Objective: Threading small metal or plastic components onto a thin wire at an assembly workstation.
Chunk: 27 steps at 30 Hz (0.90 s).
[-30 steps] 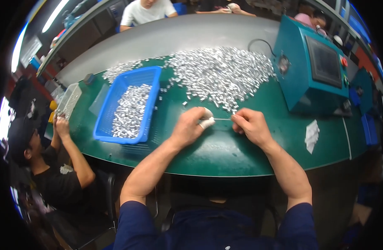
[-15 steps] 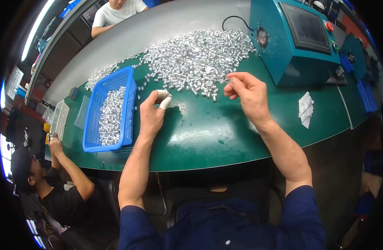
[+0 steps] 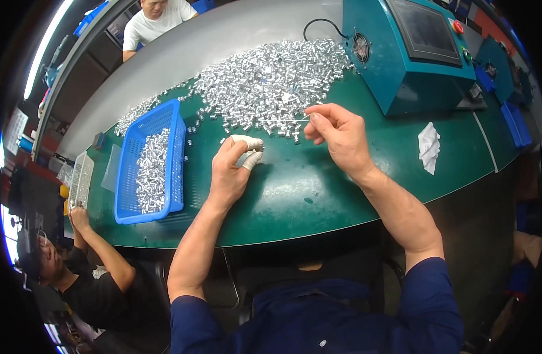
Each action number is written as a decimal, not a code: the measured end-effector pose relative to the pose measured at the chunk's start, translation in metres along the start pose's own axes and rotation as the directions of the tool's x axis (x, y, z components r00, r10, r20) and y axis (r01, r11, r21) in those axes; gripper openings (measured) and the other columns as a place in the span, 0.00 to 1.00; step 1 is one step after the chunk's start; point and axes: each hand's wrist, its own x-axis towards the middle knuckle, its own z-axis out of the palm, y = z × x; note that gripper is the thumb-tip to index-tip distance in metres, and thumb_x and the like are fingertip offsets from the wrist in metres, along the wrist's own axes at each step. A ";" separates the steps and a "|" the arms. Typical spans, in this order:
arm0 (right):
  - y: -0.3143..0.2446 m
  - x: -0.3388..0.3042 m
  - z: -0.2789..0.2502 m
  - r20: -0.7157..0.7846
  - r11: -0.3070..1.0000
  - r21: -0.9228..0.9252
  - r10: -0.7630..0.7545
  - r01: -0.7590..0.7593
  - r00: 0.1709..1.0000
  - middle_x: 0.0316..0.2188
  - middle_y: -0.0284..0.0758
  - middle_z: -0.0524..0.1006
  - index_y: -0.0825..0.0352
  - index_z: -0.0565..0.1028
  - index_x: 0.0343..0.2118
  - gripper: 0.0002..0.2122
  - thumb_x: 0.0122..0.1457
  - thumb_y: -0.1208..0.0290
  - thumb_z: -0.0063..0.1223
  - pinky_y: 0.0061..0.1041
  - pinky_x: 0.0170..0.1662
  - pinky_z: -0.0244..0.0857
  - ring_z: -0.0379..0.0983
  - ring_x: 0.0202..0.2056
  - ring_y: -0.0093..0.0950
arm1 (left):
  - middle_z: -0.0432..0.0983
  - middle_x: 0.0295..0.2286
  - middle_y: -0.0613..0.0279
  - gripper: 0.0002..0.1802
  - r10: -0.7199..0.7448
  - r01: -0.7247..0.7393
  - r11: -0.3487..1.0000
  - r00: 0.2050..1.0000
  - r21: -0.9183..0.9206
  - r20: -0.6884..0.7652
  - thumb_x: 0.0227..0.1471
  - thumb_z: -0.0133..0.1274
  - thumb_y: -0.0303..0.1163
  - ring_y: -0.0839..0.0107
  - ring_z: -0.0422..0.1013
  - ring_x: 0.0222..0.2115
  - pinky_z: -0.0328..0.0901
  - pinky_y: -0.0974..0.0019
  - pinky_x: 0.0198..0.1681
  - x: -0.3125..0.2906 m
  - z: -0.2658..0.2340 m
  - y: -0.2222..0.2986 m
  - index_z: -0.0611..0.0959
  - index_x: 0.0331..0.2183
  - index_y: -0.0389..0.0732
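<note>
Head view: right hand pinches thin wire; left hand grip unclear.

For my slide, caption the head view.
Right hand pinches a thin rod over silver parts; left hand beside.

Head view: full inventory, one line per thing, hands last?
small metal parts: one big heap, silver, table's far middle
basket: one, blue, left of hands, holds more silver parts
machine: one, teal with dark screen, far right
tissue: one, white, crumpled, right side
table: one, green top
thin wire: one, silver, pinched by right fingers
co-workers: two, far edge and lower left
left hand: white-taped fingertips
right hand: holds wire
</note>
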 end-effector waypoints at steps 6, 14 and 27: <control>0.000 -0.002 0.001 0.012 1.000 -0.012 0.012 -0.012 1.000 0.29 0.31 0.82 0.70 0.79 0.45 0.10 0.67 0.71 0.52 0.18 0.33 0.70 0.78 0.30 0.19 | 0.77 0.32 0.59 0.11 0.036 -0.049 0.988 0.996 0.148 0.087 0.45 0.64 0.22 0.61 0.74 0.35 0.70 0.61 0.38 -0.003 0.004 -0.004 0.85 0.35 0.39; -0.002 -0.003 0.002 0.013 1.000 0.014 0.017 -0.017 1.000 0.29 0.31 0.81 0.70 0.79 0.43 0.08 0.66 0.71 0.55 0.18 0.33 0.70 0.78 0.31 0.19 | 0.76 0.30 0.60 0.11 -0.021 0.016 0.997 0.998 0.080 0.062 0.47 0.65 0.22 0.64 0.75 0.33 0.70 0.63 0.37 -0.004 0.001 -0.007 0.84 0.36 0.38; -0.011 -0.010 0.002 0.088 0.985 -0.018 -0.167 0.169 0.982 0.26 0.32 0.81 0.71 0.80 0.35 0.05 0.62 0.74 0.60 0.18 0.32 0.69 0.76 0.29 0.18 | 0.79 0.34 0.66 0.12 -0.305 0.318 0.904 0.948 -0.287 0.090 0.51 0.64 0.21 0.76 0.75 0.36 0.69 0.72 0.44 -0.008 0.000 -0.009 0.83 0.40 0.34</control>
